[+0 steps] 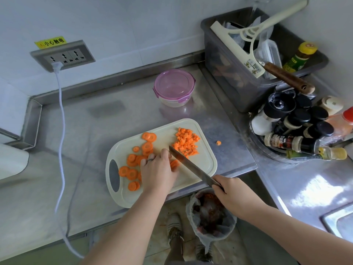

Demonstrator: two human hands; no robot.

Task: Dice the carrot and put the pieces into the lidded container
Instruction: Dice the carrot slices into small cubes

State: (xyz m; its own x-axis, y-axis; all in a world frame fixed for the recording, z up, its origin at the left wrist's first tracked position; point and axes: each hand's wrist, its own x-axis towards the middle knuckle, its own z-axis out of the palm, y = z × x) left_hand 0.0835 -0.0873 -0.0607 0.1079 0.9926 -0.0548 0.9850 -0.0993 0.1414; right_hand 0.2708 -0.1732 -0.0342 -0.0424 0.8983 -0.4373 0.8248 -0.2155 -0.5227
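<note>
Pinning a few carrot slices (pixel 174 165) under the curled fingers of my left hand (pixel 158 170), I hold the knife (pixel 191 168) by its handle in my right hand (pixel 232 195), blade angled across the cutting board (pixel 205 165). Diced pieces (pixel 186 143) sit heaped beyond the blade; 1 stray piece (pixel 218 143) lies on the counter (pixel 133 115). The lidded container (pixel 174 87) stands closed, well behind. Slices look stiff, light and slick, so I'd clamp them flat from above, fingertips tucked.
</note>
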